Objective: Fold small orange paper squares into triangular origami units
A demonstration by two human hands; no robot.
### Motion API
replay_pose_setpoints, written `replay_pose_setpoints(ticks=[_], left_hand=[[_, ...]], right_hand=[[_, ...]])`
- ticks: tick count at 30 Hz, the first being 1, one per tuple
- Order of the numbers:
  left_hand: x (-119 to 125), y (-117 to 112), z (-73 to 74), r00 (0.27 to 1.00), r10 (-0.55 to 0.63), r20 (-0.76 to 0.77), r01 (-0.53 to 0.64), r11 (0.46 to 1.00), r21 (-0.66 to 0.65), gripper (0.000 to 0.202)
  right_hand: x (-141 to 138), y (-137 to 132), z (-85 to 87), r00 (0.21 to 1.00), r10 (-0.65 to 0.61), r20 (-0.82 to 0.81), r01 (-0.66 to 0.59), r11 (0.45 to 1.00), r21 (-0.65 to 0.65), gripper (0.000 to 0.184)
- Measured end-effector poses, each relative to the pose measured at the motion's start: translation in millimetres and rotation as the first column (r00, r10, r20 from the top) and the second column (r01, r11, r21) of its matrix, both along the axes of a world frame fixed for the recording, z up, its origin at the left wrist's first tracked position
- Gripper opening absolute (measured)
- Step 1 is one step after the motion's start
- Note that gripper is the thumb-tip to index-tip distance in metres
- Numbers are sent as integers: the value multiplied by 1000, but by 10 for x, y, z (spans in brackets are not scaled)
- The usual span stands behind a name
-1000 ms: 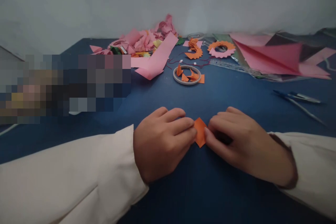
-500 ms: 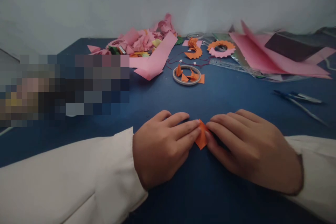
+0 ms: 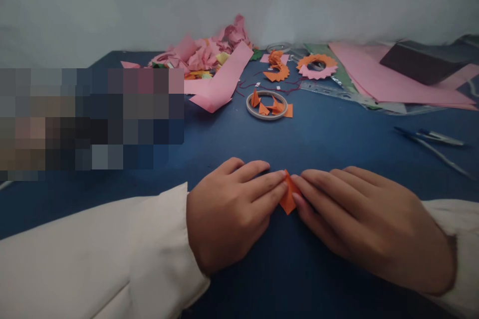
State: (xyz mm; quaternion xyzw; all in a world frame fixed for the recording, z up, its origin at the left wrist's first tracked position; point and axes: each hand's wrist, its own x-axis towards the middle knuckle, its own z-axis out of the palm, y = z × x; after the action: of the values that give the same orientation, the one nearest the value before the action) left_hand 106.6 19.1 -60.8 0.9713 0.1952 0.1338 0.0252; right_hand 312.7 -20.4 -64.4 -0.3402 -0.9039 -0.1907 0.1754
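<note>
A small folded orange paper piece (image 3: 288, 198) lies on the dark blue table (image 3: 318, 134), low in the middle of the view. My left hand (image 3: 230, 212) has its fingertips pressed on the paper's left edge. My right hand (image 3: 359, 224) presses its fingertips on the right edge, so the two hands meet over the piece. Most of the paper is covered by the fingers; only a narrow orange strip shows. Both arms wear cream sleeves.
A tape ring (image 3: 266, 105) holding folded orange triangles sits behind the hands. Further back lie a pink paper scrap heap (image 3: 209, 57), a pink strip (image 3: 224, 82), an orange-and-pink toothed ring (image 3: 316, 67), pink sheets (image 3: 389, 77) and scissors (image 3: 434, 142) at right.
The orange piece has been folded narrower under my fingers. My right hand slid down and flattened over it. The pink sheets at the back right have settled flat.
</note>
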Motion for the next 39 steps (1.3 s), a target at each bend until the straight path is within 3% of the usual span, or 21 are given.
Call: replay_pose_setpoints(ticks=[10,17,32,36,39], left_hand=[[15,-3,5,1000,0,1,0,1000,7,31],[41,-6,19,988,-57,142,49,997,58,25],[8,-13,12,986,-73,148,56,992,116,21],[26,41,-13,984,-84,155,56,982,181,24],[22,56,-12,991,-51,122,32,987,157,22]], right_hand=[[9,-16,13,1000,22,13,-22,1000,15,27],[4,-8,22,999,50,22,-50,998,29,22],[9,0,27,998,42,41,-43,999,11,28],[17,2,18,999,44,21,-44,999,13,24],[40,6,-2,999,44,-16,-44,999,-5,21]])
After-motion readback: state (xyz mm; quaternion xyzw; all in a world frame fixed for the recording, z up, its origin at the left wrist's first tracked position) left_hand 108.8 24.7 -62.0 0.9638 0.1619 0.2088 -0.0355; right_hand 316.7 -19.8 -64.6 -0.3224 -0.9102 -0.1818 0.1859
